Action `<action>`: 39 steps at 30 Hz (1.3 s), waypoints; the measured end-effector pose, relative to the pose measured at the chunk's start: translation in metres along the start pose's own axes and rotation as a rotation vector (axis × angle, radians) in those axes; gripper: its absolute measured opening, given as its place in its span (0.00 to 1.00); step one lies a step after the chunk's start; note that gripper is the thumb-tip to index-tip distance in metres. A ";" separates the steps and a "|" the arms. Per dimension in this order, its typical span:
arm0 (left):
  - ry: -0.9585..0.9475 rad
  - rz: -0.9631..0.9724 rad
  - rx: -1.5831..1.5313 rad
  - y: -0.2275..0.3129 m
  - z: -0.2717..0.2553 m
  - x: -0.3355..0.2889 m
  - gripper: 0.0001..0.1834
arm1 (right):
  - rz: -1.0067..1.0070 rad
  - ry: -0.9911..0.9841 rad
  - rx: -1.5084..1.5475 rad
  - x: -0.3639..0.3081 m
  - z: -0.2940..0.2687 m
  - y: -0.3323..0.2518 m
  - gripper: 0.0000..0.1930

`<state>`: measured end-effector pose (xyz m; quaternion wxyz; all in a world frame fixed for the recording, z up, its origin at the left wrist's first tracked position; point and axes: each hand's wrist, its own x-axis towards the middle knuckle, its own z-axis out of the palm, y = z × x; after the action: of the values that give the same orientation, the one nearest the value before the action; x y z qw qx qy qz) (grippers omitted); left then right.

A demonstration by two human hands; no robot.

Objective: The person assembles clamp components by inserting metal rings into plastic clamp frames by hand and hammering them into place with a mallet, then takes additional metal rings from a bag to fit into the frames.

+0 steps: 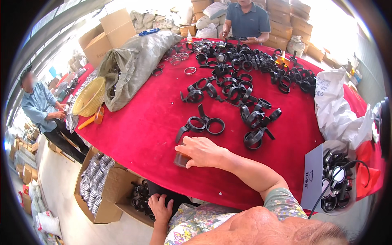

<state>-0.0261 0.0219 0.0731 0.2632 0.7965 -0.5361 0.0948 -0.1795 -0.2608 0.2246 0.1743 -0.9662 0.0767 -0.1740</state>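
My right hand (202, 152) reaches across the red-covered table (163, 104), fingers closed over a brownish translucent block (181, 160) near the front edge. The fingers hide much of the block, and its kind does not show. Just beyond lie two black ring clamps (215, 125) with curved arms. My left hand (161, 209) is low beside my dark-clad leg, its fingers apart and holding nothing. Close to it, an open cardboard box holds black ring parts (141, 200). Many more black ring clamps (234, 93) are heaped over the middle and far right.
At left are a yellow basket (90, 98), an orange mallet (98, 116) and a grey sack (134, 61). Metal rings (96, 179) fill a floor box. A box of black parts (337, 179) and white sack (332, 102) stand right. Co-workers (247, 20) are opposite and left.
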 end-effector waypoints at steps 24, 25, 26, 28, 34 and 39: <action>-0.105 0.034 0.090 -0.016 0.011 0.010 0.15 | 0.047 -0.094 -0.012 0.000 -0.003 -0.003 0.34; -0.145 0.046 0.080 -0.014 0.009 0.006 0.13 | 0.050 -0.092 -0.013 -0.001 -0.003 -0.002 0.34; -0.127 0.060 0.083 -0.011 0.009 0.002 0.10 | 0.041 -0.078 -0.004 -0.001 -0.002 0.000 0.34; -0.154 0.095 0.050 -0.006 0.006 -0.012 0.10 | 0.030 -0.066 0.005 -0.001 -0.002 0.001 0.34; -0.162 0.161 0.010 0.003 0.005 -0.016 0.13 | 0.028 -0.068 0.001 -0.001 0.000 0.000 0.35; -0.030 0.055 0.094 -0.011 0.010 0.017 0.22 | 0.037 -0.078 0.003 0.001 -0.002 0.000 0.35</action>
<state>-0.0110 0.0062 0.0683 0.2148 0.7942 -0.5567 0.1152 -0.1793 -0.2619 0.2260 0.1816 -0.9704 0.0876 -0.1331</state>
